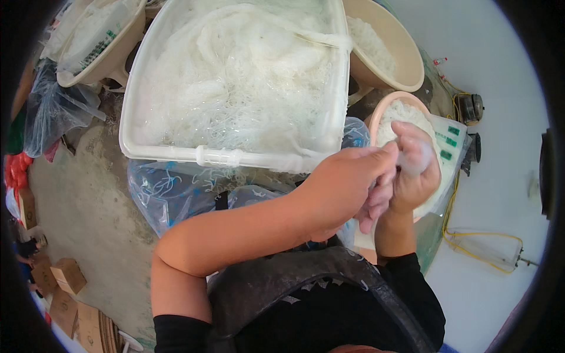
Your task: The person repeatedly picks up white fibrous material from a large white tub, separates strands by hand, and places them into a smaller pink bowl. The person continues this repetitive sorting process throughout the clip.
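Observation:
My left hand (353,187) reaches across to the right, its thumb and fingertips meeting my right hand (415,172). Its fingers are curled, and what lies between them is hidden. My right hand is raised with bent fingers around a small translucent white wad (419,158), blurred at its edges. Both hands are over a pink basin (376,119) of white, coarse-grained material (399,112). Left of them stands a large white plastic tub (163,152) full of wet, tangled white strands (247,88). One long bundle of strands (324,39) hangs over the tub's right rim.
Beige basins (408,61) (128,39) with white material flank the tub. Clear plastic sheeting (154,194) hangs below its front edge. A printed plastic bag (452,137) lies beside the pink basin. Yellow cable (452,207) runs along the wall. Cardboard boxes (68,276) stand on the concrete floor.

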Tool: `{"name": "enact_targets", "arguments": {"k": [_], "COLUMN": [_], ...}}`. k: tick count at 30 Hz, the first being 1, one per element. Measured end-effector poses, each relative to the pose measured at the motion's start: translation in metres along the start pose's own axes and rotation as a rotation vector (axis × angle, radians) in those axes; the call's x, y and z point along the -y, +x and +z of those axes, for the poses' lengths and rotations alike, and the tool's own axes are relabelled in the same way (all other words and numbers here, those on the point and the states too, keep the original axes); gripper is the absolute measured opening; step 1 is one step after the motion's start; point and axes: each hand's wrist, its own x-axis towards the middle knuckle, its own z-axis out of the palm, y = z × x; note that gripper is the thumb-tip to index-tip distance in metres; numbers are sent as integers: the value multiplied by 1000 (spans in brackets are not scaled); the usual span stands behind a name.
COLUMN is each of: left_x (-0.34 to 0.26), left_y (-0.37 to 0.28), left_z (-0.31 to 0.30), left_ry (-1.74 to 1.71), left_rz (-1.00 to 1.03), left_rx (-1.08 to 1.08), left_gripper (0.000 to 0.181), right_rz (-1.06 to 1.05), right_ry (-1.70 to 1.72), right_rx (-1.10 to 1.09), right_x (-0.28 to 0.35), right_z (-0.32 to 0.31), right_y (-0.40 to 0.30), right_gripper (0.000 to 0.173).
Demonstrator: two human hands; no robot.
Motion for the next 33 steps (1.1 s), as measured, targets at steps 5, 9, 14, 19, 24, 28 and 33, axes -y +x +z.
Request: {"name": "enact_targets", "arguments": {"k": [5,9,14,19,24,28,33], "left_x": [19,-32,3,38,-12,-4,35], "left_y": [9,2,12,45,35,42,42], "left_z": [-25,-26,-34,-11,-24,-44,-63], "left_ry": [1361,1686,648,740,1402,950,775], "left_rz": [548,186,396,975,638,216,159], "left_rx": [-242,245,15,-157,142,327,264], "left_gripper": [28,27,28,24,18,27,31], "right_rz": [-340,-317,53,142,5,-47,312], "right_ry": [-407,-449,-17,348,480,676,1190], "right_rx": [449,607,69,18,56,191,203], "right_x": [21,26,30,29,8,6,16], "right_z": [-7,-6,1,10,-22,-24,-14], "right_y": [21,15,9,15,1,1,8], "right_gripper": [14,18,32,52,38,34,36]}}
